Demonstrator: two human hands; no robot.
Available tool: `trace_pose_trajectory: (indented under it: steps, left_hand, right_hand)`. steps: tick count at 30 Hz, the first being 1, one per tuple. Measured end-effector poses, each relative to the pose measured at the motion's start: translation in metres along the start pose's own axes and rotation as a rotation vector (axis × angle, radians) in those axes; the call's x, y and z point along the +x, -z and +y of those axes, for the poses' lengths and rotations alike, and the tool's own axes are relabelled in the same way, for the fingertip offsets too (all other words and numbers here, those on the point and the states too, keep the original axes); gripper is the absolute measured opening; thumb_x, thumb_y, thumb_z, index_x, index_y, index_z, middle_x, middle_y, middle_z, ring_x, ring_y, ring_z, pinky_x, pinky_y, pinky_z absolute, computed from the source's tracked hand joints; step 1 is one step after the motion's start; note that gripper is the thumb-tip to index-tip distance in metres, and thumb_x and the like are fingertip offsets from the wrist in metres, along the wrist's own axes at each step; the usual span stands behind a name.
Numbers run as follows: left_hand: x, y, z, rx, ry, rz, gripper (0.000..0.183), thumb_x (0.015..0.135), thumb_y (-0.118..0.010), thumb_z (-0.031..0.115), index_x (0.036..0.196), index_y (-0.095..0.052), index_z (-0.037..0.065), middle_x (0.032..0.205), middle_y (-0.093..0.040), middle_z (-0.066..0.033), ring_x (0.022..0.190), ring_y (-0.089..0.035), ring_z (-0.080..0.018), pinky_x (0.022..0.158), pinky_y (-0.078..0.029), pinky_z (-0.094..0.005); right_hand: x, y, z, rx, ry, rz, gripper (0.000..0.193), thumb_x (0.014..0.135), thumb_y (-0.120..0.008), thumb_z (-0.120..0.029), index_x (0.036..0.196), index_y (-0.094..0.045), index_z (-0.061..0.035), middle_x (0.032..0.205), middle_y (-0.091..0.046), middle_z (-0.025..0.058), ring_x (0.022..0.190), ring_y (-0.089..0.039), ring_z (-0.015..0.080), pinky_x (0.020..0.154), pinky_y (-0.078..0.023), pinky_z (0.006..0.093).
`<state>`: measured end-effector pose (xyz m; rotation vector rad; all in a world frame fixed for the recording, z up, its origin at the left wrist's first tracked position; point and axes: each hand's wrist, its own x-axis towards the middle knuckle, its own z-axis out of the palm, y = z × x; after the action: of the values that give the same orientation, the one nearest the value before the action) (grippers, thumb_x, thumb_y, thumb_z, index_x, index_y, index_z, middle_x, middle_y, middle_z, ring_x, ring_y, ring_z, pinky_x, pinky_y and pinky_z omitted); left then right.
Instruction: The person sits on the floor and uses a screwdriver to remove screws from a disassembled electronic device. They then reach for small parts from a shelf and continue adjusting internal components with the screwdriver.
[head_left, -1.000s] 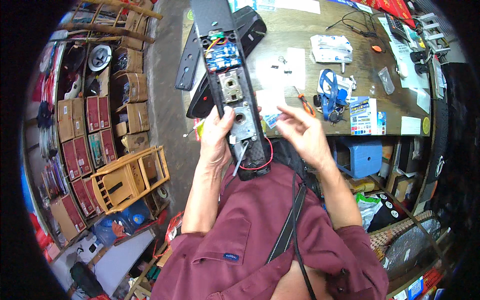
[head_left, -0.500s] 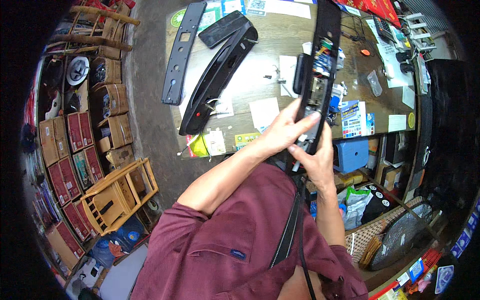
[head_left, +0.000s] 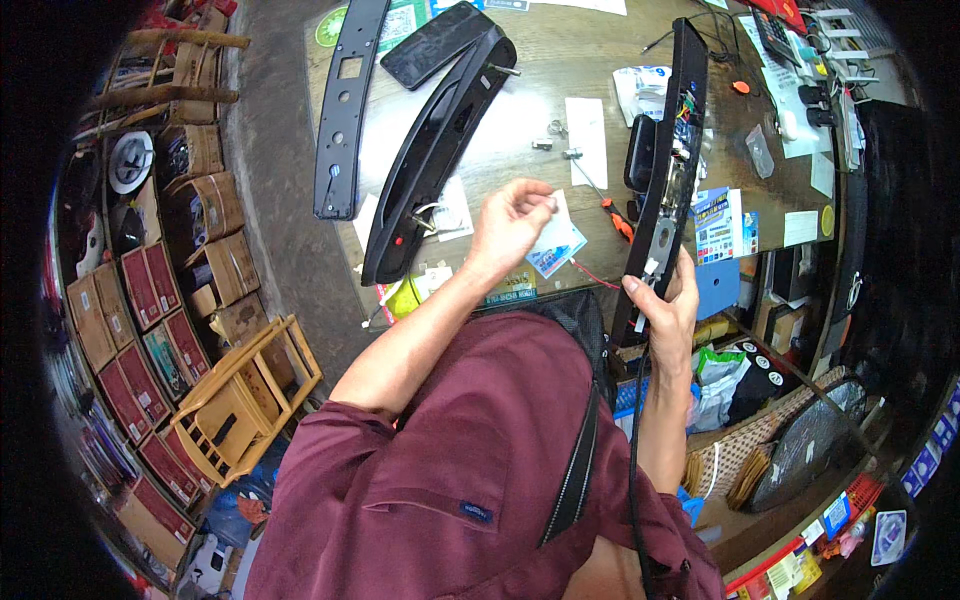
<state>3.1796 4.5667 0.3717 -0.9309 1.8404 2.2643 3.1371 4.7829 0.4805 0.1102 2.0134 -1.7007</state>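
Black along its outer wall, the long housing (head_left: 660, 178) stands nearly edge-on in my right hand (head_left: 668, 310), just to the right of the orange-handled screwdriver (head_left: 617, 218). Thumb and fingers are clamped around its lower end, a hold that likely serves to leave the circuit board (head_left: 686, 108) and metal fittings (head_left: 679, 156) uncovered. My left hand (head_left: 513, 225) hangs to the left of the screwdriver, fingers loosely curled; whether anything thin is pinched there, I cannot tell. A red wire (head_left: 600, 282) runs from the housing toward a blue-and-white card (head_left: 556, 250), nearer to me than the screwdriver. Farther left of that tool lies the curved black shell (head_left: 432, 150), and past it the flat plate with holes (head_left: 345, 118), probably set aside so the surface beside the screwdriver can take the small metal parts (head_left: 541, 144). Half a second earlier both my hands are on the housing and the screwdriver's handle is hidden; now the left is off it, and the orange handle lies in view.
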Motion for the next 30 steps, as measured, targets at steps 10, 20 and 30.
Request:
trace_pose_trajectory:
  steps: [10, 20, 30]
  left_hand:
    - [0.067, 0.002, 0.025, 0.553, -0.533, 0.276, 0.034, 0.085, -0.075, 0.005, 0.118, -0.066, 0.0, 0.102, -0.067, -0.0118, 0.085, -0.065, -0.0213, 0.082, -0.055, -0.0344]
    - [0.114, 0.006, 0.021, 0.741, -0.458, 0.156, 0.027, 0.083, -0.077, 0.009, 0.108, -0.07, 0.001, 0.107, -0.067, -0.0176, 0.109, -0.063, -0.0382, 0.099, -0.049, -0.0463]
    - [0.102, 0.012, 0.01, 0.661, -0.55, 0.283, 0.026, 0.085, -0.076, 0.008, 0.108, -0.072, -0.002, 0.102, -0.067, -0.018, 0.093, -0.068, -0.0331, 0.087, -0.055, -0.0422]
  right_hand:
    - [0.031, -0.029, 0.001, -0.021, 0.0, 0.037, 0.074, 0.081, -0.083, -0.001, 0.145, -0.045, 0.0023, 0.111, -0.066, 0.0045, 0.09, -0.062, 0.0097, 0.08, -0.054, 0.0261]
    - [0.051, -0.032, 0.004, -0.171, 0.032, 0.018, 0.083, 0.078, -0.087, -0.009, 0.147, -0.044, 0.0048, 0.117, -0.065, 0.0096, 0.1, -0.062, 0.0156, 0.091, -0.054, 0.0321]
    - [0.072, -0.034, 0.011, -0.254, 0.045, 0.0, 0.082, 0.077, -0.088, -0.009, 0.145, -0.045, 0.006, 0.118, -0.065, 0.0123, 0.103, -0.062, 0.0185, 0.095, -0.052, 0.0347]
